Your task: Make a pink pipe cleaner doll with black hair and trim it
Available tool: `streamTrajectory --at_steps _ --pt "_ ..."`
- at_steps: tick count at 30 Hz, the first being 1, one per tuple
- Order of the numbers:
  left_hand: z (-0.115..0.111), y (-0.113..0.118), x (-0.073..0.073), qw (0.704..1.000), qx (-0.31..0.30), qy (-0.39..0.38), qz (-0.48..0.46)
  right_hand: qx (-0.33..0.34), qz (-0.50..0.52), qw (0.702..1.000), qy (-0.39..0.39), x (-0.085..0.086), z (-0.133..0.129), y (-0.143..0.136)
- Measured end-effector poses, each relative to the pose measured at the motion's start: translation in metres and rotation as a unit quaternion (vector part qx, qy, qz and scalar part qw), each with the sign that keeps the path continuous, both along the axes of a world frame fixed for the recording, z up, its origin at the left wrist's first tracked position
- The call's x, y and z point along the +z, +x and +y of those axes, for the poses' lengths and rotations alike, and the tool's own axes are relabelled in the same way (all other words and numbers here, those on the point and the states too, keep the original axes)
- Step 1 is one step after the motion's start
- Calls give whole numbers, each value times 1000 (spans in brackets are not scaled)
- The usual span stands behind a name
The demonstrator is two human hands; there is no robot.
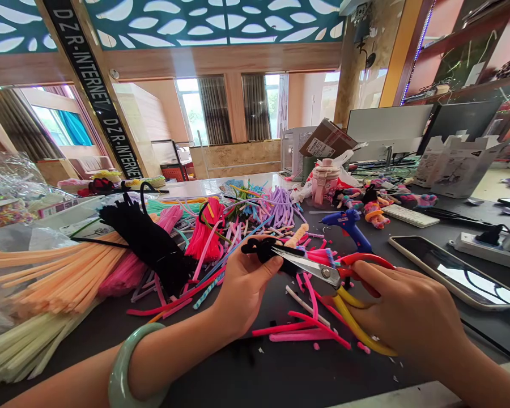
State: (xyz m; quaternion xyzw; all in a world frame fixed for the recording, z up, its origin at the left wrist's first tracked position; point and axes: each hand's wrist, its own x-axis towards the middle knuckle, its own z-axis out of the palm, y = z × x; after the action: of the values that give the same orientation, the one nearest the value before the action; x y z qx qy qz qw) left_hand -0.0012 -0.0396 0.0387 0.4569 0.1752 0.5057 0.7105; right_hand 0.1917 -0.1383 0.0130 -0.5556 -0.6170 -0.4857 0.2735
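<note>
My left hand is closed around a small pipe cleaner doll, gripping it by its black fuzzy top. A cream-coloured piece and a pink and blue part of the doll stick out to the right. In my right hand is a pair of scissors with one red and one yellow handle. Their blades reach left to the black fuzz beside my left fingertips; whether they cut into it, I cannot tell. Loose pink and red pipe cleaners lie on the dark table below my hands.
Bundles of black, peach and pink pipe cleaners lie at the left and middle. A blue glue gun stands beyond the scissors. At right are a phone, a power strip and finished dolls; a pink bottle stands behind.
</note>
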Motion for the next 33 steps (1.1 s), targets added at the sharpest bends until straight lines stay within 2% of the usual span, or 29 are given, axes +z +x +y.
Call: streamTrajectory --at_steps 26,33 --pt "2 -1 -1 1000 -5 1 7 3 -20 1000 3 -2 1 3" --pt "3 -2 -1 1000 -4 3 0 6 -13 1000 -19 1 0 0"
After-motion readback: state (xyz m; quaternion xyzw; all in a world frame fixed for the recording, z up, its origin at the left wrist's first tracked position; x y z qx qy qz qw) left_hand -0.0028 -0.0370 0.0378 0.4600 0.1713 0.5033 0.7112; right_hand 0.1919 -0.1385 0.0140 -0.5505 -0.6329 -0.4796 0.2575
